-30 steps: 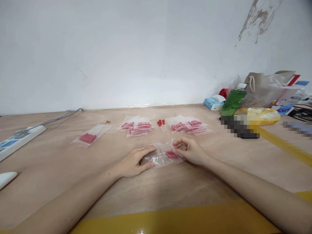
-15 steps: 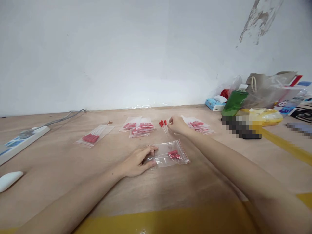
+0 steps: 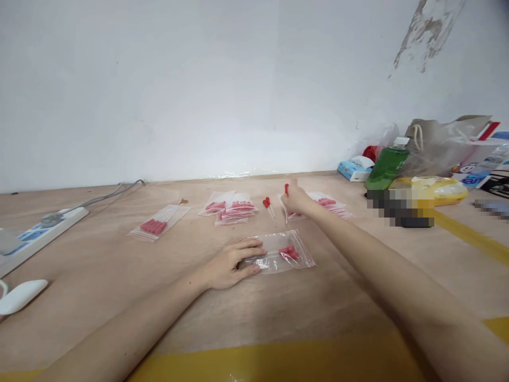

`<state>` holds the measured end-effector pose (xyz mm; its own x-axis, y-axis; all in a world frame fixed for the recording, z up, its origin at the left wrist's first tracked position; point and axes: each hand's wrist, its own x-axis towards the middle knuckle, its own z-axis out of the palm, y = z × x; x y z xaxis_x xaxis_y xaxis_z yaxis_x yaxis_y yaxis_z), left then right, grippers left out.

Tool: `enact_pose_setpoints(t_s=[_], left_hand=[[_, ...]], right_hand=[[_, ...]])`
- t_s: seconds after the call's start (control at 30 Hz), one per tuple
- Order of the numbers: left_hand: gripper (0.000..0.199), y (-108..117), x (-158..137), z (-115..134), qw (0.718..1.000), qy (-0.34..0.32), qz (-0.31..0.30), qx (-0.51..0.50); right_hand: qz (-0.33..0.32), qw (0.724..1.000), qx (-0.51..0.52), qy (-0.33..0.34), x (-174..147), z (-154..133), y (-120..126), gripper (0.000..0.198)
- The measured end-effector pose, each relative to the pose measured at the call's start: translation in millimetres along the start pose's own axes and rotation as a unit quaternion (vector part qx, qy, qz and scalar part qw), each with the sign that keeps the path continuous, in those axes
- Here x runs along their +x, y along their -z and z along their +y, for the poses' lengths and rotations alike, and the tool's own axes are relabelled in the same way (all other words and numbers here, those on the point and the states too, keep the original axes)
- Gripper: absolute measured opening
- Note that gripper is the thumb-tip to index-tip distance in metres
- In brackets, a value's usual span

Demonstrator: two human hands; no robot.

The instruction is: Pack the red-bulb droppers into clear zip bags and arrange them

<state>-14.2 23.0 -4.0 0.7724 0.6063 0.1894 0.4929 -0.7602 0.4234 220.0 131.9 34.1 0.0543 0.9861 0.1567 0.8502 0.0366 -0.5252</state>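
My left hand [image 3: 233, 263] rests on the left end of a clear zip bag [image 3: 296, 265], its fingers apart and stretched over the plastic. Inside that bag lie a few droppers with red rubber bulbs [image 3: 289, 252]. Farther back, my right hand [image 3: 297, 198] pinches a single dropper [image 3: 286, 189] by its red bulb, the thin stem pointing down. To the left of it, two loose droppers [image 3: 266, 202] lie side by side on the table.
Filled bags of droppers lie in a middle pile [image 3: 234, 208], a right pile [image 3: 336, 208] and singly at left [image 3: 153, 227]. A power strip [image 3: 59, 228] and white object [image 3: 24, 297] are far left. A tissue box [image 3: 352, 170], green bottle [image 3: 386, 167] and yellow pack [image 3: 445, 191] stand right.
My right hand has picked up one of the three loose droppers and moved slightly right with it, leaving two. My left hand stays on the bag. The view has shifted a little.
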Motion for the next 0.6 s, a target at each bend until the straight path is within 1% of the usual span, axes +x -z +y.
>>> enact_pose_setpoints(t_s=[0.03, 0.07, 0.1, 0.17, 0.23, 0.33, 0.43, 0.53, 0.6], left_hand=[[0.04, -0.3, 0.3, -0.4, 1.0, 0.002, 0.001, 0.0], [0.039, -0.6, 0.7, -0.8, 1.0, 0.004, 0.002, 0.0], [0.039, -0.7, 1.1, -1.2, 1.0, 0.007, 0.003, -0.001], [0.037, -0.7, 1.7, -1.7, 1.0, 0.015, 0.006, -0.007], [0.035, -0.2, 1.9, -1.7, 1.0, 0.021, 0.005, -0.013], [0.035, 0.4, 1.3, -0.9, 1.0, 0.025, -0.001, -0.014], [0.036, 0.1, 0.4, -0.1, 1.0, 0.025, -0.002, -0.009], [0.04, -0.8, 0.2, 0.6, 1.0, 0.019, 0.001, 0.003], [0.045, -0.9, 0.5, 1.4, 1.0, 0.017, 0.006, 0.008]], right_hand=[[0.014, 0.998, 0.053, 0.026, -9.7, 9.1, 10.0, 0.067], [0.013, 0.992, 0.118, 0.031, -20.4, 19.6, 18.2, 0.066], [0.011, 0.982, 0.186, 0.021, -31.5, 30.7, 24.1, 0.065], [0.035, 0.949, 0.312, -0.003, -53.3, 52.1, 28.0, 0.06], [0.059, 0.918, 0.392, -0.025, -71.1, 68.4, 23.1, 0.052], [0.104, 0.877, 0.468, -0.023, -86.6, 78.8, 9.1, 0.044], [0.116, 0.853, 0.509, -0.028, -91.8, 75.3, -2.3, 0.043], [0.093, 0.838, 0.536, -0.038, -94.4, 67.9, -8.9, 0.043], [0.044, 0.831, 0.553, -0.037, -97.0, 65.2, -11.3, 0.041]])
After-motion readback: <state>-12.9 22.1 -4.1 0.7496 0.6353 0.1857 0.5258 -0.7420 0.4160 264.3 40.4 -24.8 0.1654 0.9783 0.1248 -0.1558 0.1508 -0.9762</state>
